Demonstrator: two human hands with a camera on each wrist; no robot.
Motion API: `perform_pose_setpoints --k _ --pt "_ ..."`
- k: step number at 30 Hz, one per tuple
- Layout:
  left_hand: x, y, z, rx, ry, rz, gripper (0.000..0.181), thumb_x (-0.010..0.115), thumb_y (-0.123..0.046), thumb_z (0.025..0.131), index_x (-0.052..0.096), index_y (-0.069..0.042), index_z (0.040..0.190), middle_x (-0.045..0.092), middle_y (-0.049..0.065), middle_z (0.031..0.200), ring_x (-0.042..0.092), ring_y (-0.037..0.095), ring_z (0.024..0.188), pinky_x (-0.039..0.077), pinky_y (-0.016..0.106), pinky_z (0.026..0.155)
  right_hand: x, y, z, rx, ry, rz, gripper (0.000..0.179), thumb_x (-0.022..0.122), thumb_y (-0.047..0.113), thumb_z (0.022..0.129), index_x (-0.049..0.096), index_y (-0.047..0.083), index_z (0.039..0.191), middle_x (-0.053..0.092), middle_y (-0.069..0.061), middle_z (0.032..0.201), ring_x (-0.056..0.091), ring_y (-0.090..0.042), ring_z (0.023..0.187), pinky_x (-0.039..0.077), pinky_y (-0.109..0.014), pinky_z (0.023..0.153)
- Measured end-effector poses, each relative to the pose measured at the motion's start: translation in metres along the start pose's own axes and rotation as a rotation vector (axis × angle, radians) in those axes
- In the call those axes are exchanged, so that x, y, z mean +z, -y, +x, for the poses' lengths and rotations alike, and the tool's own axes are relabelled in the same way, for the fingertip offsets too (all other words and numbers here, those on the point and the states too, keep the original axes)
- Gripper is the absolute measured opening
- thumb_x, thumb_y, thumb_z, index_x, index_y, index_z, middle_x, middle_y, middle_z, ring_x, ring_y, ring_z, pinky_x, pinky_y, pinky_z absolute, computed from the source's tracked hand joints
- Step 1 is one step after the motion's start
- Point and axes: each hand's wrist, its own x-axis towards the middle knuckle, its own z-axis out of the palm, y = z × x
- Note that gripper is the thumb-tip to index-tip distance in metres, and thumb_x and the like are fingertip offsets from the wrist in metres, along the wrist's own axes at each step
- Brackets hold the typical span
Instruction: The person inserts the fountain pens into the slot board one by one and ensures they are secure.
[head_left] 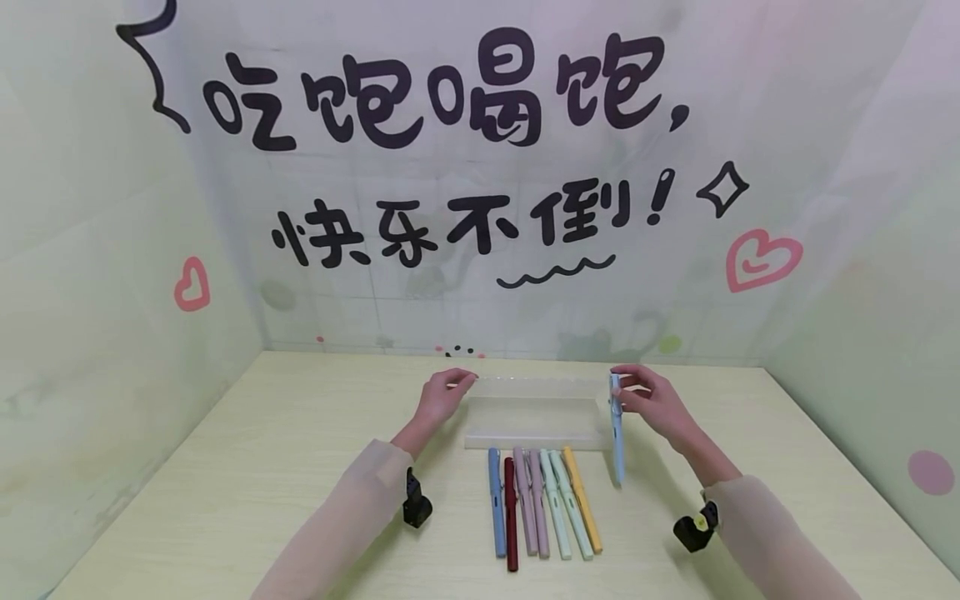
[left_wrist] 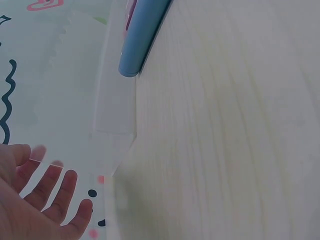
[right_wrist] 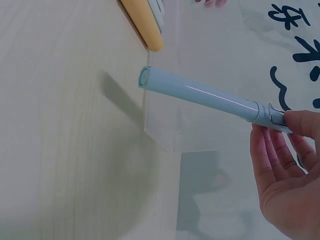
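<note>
In the head view my right hand [head_left: 654,400] pinches a light blue pen [head_left: 618,446] by its clip end, its other end hanging down near the right side of a clear plastic pen rack [head_left: 540,440]. The right wrist view shows the thumb over the metal clip of this pen [right_wrist: 200,95] and the fingers beneath. At the rack's upper left corner, my left hand [head_left: 442,398] pinches the clear edge between thumb and index finger. Through the plastic, parts of the left fingertips [left_wrist: 37,152] show.
In front of the rack several pens lie side by side: a blue one [head_left: 497,504], a dark red one [head_left: 511,517], two purple, two mint green and a yellow one [head_left: 583,504]. A printed backdrop [head_left: 480,317] stands behind the wooden table [head_left: 300,450].
</note>
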Motion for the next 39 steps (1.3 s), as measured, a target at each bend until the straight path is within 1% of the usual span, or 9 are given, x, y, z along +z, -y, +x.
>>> perform_pose_setpoints --k 5,11,17,20,24,29,32,35,39 --pt "0.0 0.001 0.0 0.0 0.001 -0.001 0.023 0.053 -0.021 0.09 0.064 -0.003 0.1 0.061 0.011 0.099 0.055 0.026 0.096 0.047 0.035 0.077 -0.001 0.003 0.006 -0.004 -0.017 0.009 0.036 0.054 0.004 0.088 0.043 -0.007 0.121 0.05 -0.024 0.102 0.059 -0.022 0.081 0.05 -0.038 0.071" --pt "0.0 0.0 0.0 -0.007 0.0 0.007 0.024 0.052 -0.022 0.09 0.064 -0.003 0.101 0.061 0.01 0.1 0.055 0.025 0.096 0.047 0.034 0.077 -0.002 0.009 0.014 -0.037 -0.048 0.013 0.035 0.053 0.005 0.088 0.044 -0.007 0.12 0.049 -0.025 0.102 0.059 -0.02 0.082 0.05 -0.037 0.072" --pt "0.0 -0.001 0.0 -0.018 0.004 0.005 0.025 0.052 -0.022 0.09 0.063 -0.003 0.103 0.06 0.01 0.1 0.055 0.025 0.096 0.047 0.034 0.077 -0.002 0.012 0.024 -0.069 -0.103 -0.03 0.033 0.053 0.007 0.088 0.046 -0.003 0.119 0.051 -0.024 0.103 0.06 -0.02 0.082 0.05 -0.033 0.072" --pt "0.0 -0.001 -0.001 -0.017 0.0 0.003 0.025 0.052 -0.022 0.09 0.063 -0.003 0.103 0.06 0.01 0.1 0.054 0.025 0.095 0.046 0.035 0.078 -0.001 0.011 0.027 -0.081 -0.136 -0.041 0.032 0.053 0.007 0.088 0.047 -0.002 0.118 0.052 -0.023 0.103 0.06 -0.02 0.081 0.049 -0.034 0.073" --pt "0.001 0.001 0.0 -0.007 -0.007 0.008 0.025 0.052 -0.022 0.09 0.063 -0.003 0.102 0.061 0.011 0.1 0.055 0.025 0.095 0.046 0.035 0.079 0.003 0.01 0.029 -0.102 -0.169 -0.031 0.031 0.053 0.005 0.088 0.047 -0.003 0.117 0.052 -0.024 0.103 0.059 -0.021 0.082 0.049 -0.037 0.073" --pt "0.001 0.0 0.0 -0.008 -0.007 0.013 0.026 0.051 -0.023 0.091 0.063 -0.003 0.102 0.06 0.01 0.1 0.055 0.024 0.095 0.046 0.034 0.079 0.005 0.009 0.031 -0.121 -0.191 -0.06 0.031 0.053 0.004 0.087 0.047 -0.003 0.117 0.052 -0.02 0.105 0.058 -0.023 0.084 0.049 -0.036 0.073" --pt "0.001 -0.001 0.0 -0.017 -0.008 0.013 0.026 0.051 -0.023 0.09 0.062 -0.003 0.103 0.06 0.01 0.1 0.054 0.024 0.095 0.046 0.034 0.079 0.005 0.008 0.032 -0.136 -0.202 -0.072 0.031 0.053 0.003 0.087 0.048 -0.002 0.117 0.052 -0.019 0.105 0.057 -0.027 0.086 0.049 -0.038 0.073" --pt "0.001 -0.002 -0.001 -0.025 -0.008 0.009 0.026 0.051 -0.023 0.09 0.062 -0.003 0.103 0.06 0.01 0.1 0.054 0.024 0.095 0.046 0.034 0.079 0.006 0.005 0.033 -0.145 -0.206 -0.088 0.03 0.053 0.003 0.087 0.049 -0.001 0.116 0.053 -0.019 0.104 0.058 -0.03 0.086 0.05 -0.033 0.072" --pt "0.002 -0.001 -0.001 -0.034 -0.007 0.008 0.025 0.052 -0.023 0.09 0.063 -0.004 0.103 0.06 0.009 0.1 0.054 0.022 0.095 0.046 0.033 0.079 0.008 0.0 0.033 -0.147 -0.197 -0.117 0.029 0.054 0.005 0.087 0.05 0.0 0.115 0.055 -0.019 0.103 0.058 -0.03 0.085 0.048 -0.026 0.068"
